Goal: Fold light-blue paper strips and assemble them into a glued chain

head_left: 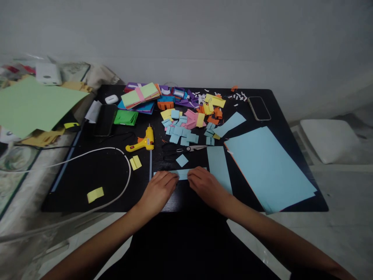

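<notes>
A narrow light-blue paper strip (183,174) lies crosswise near the front edge of the black table. My left hand (161,189) rests on its left part, fingers bent and pressed together on the paper. Over the right part is my right hand (206,184), its fingers also curled together on the strip. Between the hands the middle of the strip shows. Just beyond lies a small blue square (182,160), with scissors (192,148) behind it. A wider blue strip (219,165) lies beside my right hand.
A yellow glue gun (143,141) stands left of the scissors. Folded blue pieces (182,132) and coloured scraps lie behind. Large blue sheets (268,163) cover the right side. A white cable (129,171) loops at left; a phone (259,108) lies back right.
</notes>
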Available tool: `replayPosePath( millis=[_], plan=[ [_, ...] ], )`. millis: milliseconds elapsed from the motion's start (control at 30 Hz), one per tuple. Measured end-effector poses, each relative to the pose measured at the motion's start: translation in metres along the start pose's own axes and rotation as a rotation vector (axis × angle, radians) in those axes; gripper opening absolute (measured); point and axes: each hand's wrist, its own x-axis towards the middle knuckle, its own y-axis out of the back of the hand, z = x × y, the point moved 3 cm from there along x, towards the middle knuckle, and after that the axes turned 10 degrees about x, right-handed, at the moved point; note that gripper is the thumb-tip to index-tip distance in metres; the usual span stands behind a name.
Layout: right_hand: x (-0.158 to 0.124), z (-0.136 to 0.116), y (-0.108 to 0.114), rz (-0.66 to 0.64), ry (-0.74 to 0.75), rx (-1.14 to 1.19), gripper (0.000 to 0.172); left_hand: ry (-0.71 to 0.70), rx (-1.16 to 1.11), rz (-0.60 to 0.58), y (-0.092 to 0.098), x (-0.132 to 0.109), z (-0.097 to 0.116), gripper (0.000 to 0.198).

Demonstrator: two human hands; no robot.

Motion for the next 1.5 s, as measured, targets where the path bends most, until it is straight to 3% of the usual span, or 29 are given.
replayPosePath(
  millis=[733,1167,1500],
  plan=[
    [0.000,-0.001,0.003,-0.006,-0.073,0.025,0.022,0.004,0.027,-0.033,-0.002,-0.003,0.006,0.025],
    [-0.008,0.006,0.011,0.002,0.021,0.051,0.028,0.000,0.089,-0.060,-0.004,-0.004,0.008,0.027],
    [-0.008,-0.002,0.011,-0.002,-0.014,0.014,0.028,-0.012,0.135,-0.070,-0.003,-0.004,0.010,0.029]
  ],
)
